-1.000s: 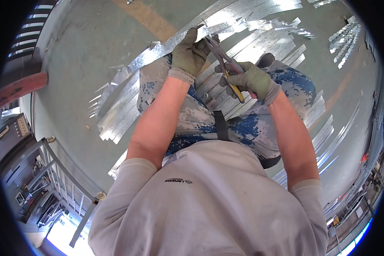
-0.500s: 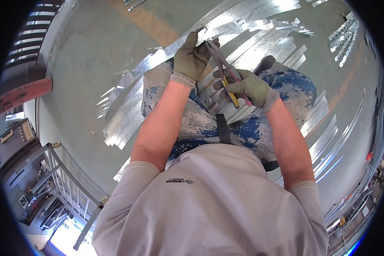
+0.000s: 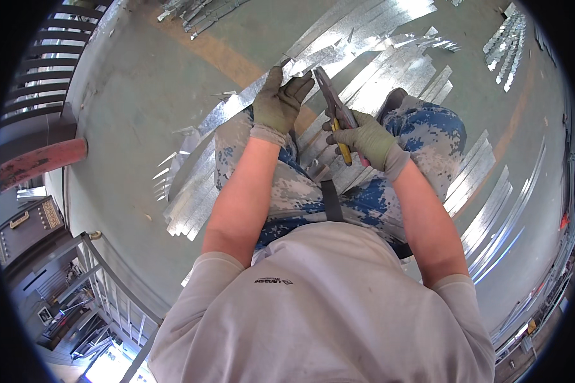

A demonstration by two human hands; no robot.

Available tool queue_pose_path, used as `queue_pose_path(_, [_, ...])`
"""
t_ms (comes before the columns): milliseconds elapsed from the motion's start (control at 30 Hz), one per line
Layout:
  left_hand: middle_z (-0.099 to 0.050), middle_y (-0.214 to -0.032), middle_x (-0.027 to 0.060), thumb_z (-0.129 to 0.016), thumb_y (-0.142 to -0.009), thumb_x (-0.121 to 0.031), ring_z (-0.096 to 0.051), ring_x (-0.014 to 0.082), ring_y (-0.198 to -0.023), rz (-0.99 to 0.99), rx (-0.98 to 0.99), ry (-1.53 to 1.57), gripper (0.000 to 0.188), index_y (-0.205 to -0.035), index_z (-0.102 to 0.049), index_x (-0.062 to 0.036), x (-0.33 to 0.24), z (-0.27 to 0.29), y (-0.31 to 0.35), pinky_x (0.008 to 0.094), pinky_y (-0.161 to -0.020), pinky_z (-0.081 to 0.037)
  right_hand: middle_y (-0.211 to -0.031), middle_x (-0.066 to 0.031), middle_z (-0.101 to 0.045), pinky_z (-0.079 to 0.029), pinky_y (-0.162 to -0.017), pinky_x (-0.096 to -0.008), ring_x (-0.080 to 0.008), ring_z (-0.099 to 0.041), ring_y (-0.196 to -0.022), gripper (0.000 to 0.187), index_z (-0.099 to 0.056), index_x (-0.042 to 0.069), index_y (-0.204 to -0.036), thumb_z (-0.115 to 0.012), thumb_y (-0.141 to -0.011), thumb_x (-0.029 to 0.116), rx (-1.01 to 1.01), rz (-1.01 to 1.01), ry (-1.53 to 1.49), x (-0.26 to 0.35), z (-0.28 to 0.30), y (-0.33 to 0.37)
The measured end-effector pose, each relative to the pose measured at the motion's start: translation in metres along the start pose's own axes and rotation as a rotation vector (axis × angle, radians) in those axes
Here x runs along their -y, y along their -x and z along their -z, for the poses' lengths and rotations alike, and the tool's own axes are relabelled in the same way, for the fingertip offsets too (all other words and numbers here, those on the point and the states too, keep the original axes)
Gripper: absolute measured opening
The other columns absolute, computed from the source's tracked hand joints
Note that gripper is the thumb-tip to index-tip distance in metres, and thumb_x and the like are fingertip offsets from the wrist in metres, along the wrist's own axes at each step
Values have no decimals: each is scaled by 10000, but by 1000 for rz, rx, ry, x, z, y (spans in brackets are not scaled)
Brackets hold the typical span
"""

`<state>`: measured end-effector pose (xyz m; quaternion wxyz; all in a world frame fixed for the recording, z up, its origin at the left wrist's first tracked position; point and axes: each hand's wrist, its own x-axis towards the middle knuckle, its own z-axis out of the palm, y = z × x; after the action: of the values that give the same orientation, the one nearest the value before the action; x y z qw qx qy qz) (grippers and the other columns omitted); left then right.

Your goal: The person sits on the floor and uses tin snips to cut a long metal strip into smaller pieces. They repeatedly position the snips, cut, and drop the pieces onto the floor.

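Slantwise, right hand (image 3: 369, 136) grips snips (image 3: 331, 99) pointing forward-left; left hand (image 3: 277, 108) loosely spread.

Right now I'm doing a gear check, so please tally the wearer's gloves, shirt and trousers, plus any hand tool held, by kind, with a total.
Green gloves: 2
Hand tool: 1
Grey shirt: 1
Camouflage trousers: 1 pair
Total: 5, trousers counted as one
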<state>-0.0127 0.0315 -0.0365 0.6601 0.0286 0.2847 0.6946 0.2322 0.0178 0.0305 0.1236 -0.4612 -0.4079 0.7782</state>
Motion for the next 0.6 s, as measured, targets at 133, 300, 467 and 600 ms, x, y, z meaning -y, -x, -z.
queue_pose_path(133, [-767,-1266,259,-573,-1176,-275,-783,423,-1163,2,16,9,386,-1431,-620,11,-1,2,1,555,-1097,-638,-1347,-171,-739,-665,-900,-406,-278,-783,-1083,509,-583,26,-1539,-699,-1043,21,72,-23,-131,-4,-5,6])
queue_pose_path(300, [-775,-1266,219,-565,-1180,-272,-794,393,-1136,-2,51,-17,363,-1420,-636,-8,0,-1,5,540,-1062,-655,-1412,-201,-722,-675,-941,-471,-338,-778,-1187,526,-551,-4,-1571,-683,-1066,64,348,-24,-599,3,-9,20])
queue_pose_path(467, [-801,-1197,166,-574,-1177,-249,-808,350,-1095,30,108,19,309,-1381,-676,-40,-5,2,6,523,-1009,-667,-1483,-231,-680,-663,-976,-548,-396,-758,-1234,561,-507,-39,-1596,-670,-1080,109,542,-17,-770,-9,-12,13])
queue_pose_path(600, [-788,-1261,181,-574,-1173,-251,-789,380,-1144,30,166,38,325,-1401,-669,-40,-8,4,10,527,-1026,-648,-1481,-248,-676,-657,-993,-563,-425,-750,-1242,568,-500,-50,-1596,-668,-1077,108,575,-19,-839,-16,-16,11])
